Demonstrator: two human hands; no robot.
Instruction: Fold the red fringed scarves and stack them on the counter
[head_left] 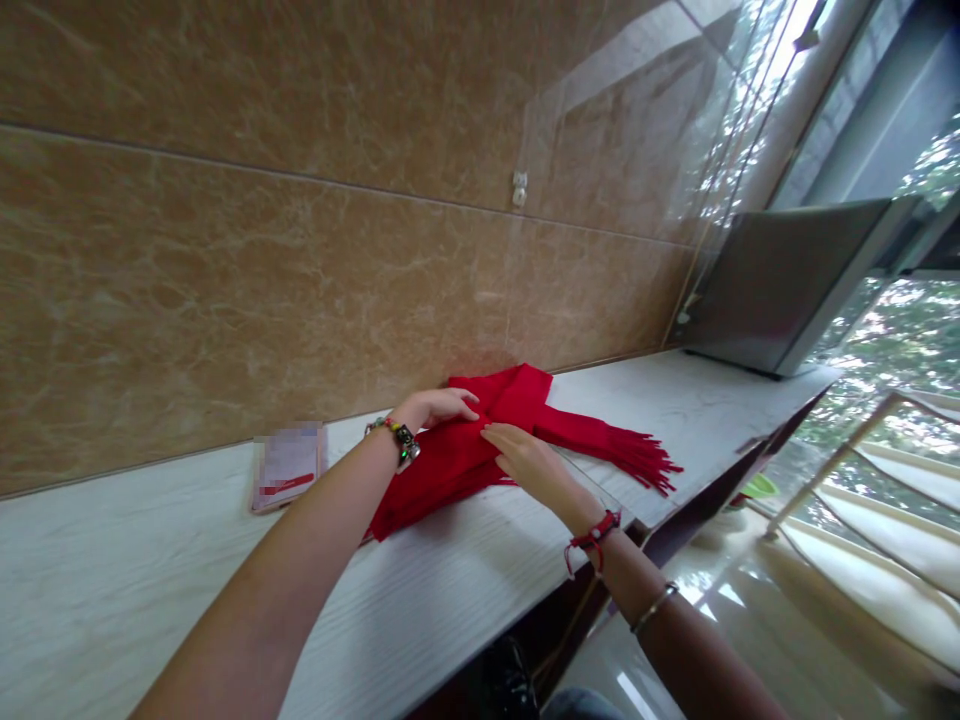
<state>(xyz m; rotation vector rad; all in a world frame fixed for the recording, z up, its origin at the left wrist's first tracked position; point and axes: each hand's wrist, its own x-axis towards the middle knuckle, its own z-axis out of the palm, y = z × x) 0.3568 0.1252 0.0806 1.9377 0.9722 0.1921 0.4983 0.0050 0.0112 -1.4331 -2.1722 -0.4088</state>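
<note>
A red scarf (pixel 454 458) with a fringed end lies partly folded on the white countertop (pixel 420 590). Its fringe spreads to the right, and a crossed fold lies near the wall. My left hand (pixel 439 406), with a beaded bracelet and a dark band at the wrist, rests on the scarf's upper side, fingers stretched out. From the right, my right hand (pixel 534 468) touches the scarf's middle with its fingers laid out close to the left fingertips. A red cord bracelet circles the right wrist. The undersides of both hands are hidden.
Left of the scarf, a small flat case with a red strip (pixel 289 480) lies by the brown marbled wall (pixel 300 280). A grey box-shaped appliance (pixel 780 285) stands at the counter's far right end. Beyond the front edge are a rack (pixel 832 460) and a green plant pot (pixel 757 487).
</note>
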